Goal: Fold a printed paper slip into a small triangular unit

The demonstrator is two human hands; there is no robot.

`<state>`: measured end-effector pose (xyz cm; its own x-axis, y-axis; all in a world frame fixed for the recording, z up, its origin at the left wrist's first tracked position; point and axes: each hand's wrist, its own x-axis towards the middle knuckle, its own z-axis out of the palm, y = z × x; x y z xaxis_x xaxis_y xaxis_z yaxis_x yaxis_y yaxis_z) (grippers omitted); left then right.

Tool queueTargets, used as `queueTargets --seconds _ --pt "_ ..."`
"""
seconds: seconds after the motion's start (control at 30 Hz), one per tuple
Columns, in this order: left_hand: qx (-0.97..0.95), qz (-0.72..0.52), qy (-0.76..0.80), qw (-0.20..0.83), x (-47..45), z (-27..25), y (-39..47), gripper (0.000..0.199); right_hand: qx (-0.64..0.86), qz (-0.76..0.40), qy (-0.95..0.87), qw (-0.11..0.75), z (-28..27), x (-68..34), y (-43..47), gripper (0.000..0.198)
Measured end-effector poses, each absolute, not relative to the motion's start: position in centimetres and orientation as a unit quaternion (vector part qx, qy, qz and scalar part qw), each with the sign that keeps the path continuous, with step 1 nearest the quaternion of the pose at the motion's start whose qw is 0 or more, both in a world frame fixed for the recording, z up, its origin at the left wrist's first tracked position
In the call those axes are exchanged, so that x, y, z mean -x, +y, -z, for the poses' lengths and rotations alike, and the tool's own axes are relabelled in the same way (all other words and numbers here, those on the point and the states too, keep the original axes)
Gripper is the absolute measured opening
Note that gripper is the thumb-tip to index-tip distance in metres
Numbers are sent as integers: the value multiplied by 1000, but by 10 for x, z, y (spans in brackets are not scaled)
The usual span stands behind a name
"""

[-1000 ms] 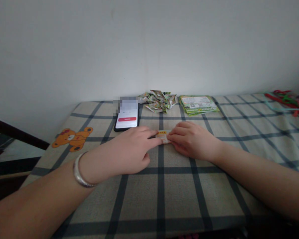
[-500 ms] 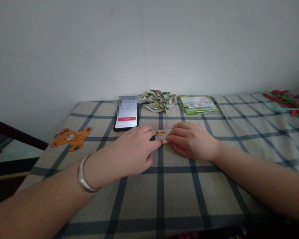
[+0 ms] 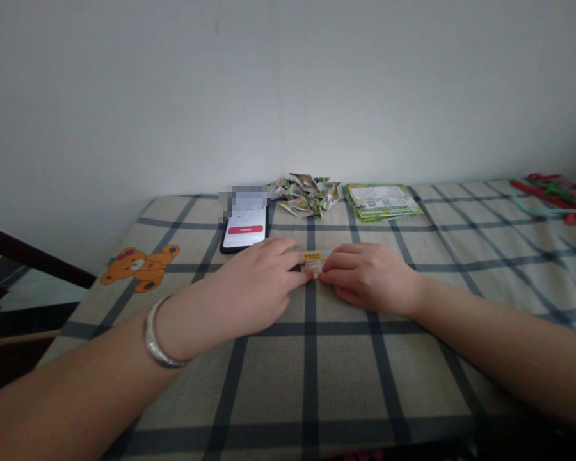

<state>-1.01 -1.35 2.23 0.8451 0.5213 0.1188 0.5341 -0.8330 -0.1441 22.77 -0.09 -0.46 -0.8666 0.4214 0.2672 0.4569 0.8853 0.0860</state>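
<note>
Between my two hands a small strip of printed card (image 3: pixel 313 264), with a yellow band and small print, lies low on the checked tablecloth (image 3: pixel 345 378). My left hand (image 3: pixel 254 288) has its fingertips and thumb pressed on the strip's left end. At the other end, my right hand (image 3: pixel 365 275) holds it with bent fingers bunched together. Both hands cover much of the strip, so its full shape is hidden. Beyond them lie a pile of folded paper pieces (image 3: pixel 303 195) and a stack of green printed cards (image 3: pixel 384 203).
A phone (image 3: pixel 244 227) with a lit screen lies just beyond my left hand. An orange bear figure (image 3: pixel 141 267) is at the table's left side. Red, green and pale blue items (image 3: pixel 557 195) lie at the far right. A plain wall (image 3: pixel 288 96) rises behind the table.
My fingers have shifted slightly on the card strip, the right hand's a little lower and the left thumb nearer the right fingers. Other things stay in place.
</note>
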Motion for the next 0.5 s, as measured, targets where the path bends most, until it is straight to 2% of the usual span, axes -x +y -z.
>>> queueTargets --seconds 0.2,0.5 --pt "961 9 -271 56 10 -24 -13 34 227 88 -963 114 6 -231 -1 25" --pt "953 4 -291 88 6 -23 -16 23 232 95 -963 96 -2 -227 -2 20"
